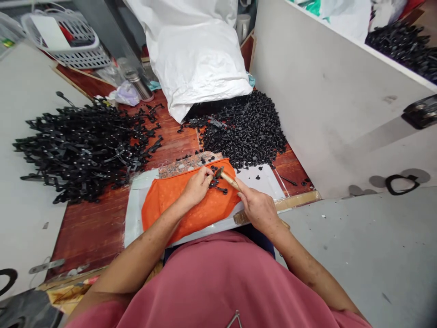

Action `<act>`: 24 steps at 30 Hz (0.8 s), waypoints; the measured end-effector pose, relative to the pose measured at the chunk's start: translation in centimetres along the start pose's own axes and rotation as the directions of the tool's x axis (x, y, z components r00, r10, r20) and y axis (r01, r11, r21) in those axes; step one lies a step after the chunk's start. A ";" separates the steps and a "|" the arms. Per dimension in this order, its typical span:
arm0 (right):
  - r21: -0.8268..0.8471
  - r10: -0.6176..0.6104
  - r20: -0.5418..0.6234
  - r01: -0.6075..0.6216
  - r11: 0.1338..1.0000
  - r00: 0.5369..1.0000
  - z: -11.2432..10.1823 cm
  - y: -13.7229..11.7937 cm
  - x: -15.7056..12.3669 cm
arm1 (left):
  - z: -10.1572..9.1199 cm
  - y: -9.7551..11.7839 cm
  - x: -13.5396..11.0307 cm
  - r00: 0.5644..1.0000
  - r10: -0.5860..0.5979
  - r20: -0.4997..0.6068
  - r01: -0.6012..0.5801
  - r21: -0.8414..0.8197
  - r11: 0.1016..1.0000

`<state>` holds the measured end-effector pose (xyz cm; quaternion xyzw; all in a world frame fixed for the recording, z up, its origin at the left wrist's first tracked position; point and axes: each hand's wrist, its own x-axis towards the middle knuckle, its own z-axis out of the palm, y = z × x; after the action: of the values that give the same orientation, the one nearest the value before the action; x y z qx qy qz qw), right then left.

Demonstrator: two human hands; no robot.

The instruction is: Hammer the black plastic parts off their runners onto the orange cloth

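Observation:
My right hand [257, 207] is closed round the wooden handle of a small hammer [223, 176], whose dark head sits over small black parts [218, 184] on an orange cloth [191, 205]. My left hand [197, 186] rests on the cloth beside the hammer head, its fingers pinched on one of the small black parts. The cloth covers a board [134, 214] lying across my lap.
A heap of small black caps [246, 127] lies just beyond the cloth. A large pile of black strips [80, 148] spreads on the left. A white sack [194, 54] stands behind. A white panel [324, 100] walls the right side. A basket [64, 36] sits far left.

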<state>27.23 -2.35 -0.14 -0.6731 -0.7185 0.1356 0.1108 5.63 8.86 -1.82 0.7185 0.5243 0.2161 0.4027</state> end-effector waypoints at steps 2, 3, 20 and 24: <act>0.047 -0.012 -0.047 0.014 0.999 0.999 -0.2 0.1 0.0 | 0.0 0.0 -0.1 1.000 -0.018 0.010 0.018 0.008 1.000; 0.052 -0.012 -0.059 0.015 0.999 0.998 -0.2 0.1 -0.1 | 0.0 0.0 0.0 1.000 -0.024 0.005 0.024 0.015 1.000; 0.746 0.119 -0.129 0.017 0.665 0.985 0.4 -2.2 0.1 | -1.6 3.4 -3.7 0.952 -0.303 0.031 0.180 -0.860 0.478; 0.766 0.009 -0.157 0.116 0.633 0.988 1.3 -4.7 0.7 | 0.2 3.9 -4.9 0.950 -0.307 -0.063 0.092 -0.881 0.464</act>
<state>22.33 -1.97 0.21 -0.5473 -0.6011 0.3769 0.4440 6.28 3.79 1.77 0.3220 0.4634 0.4772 0.6737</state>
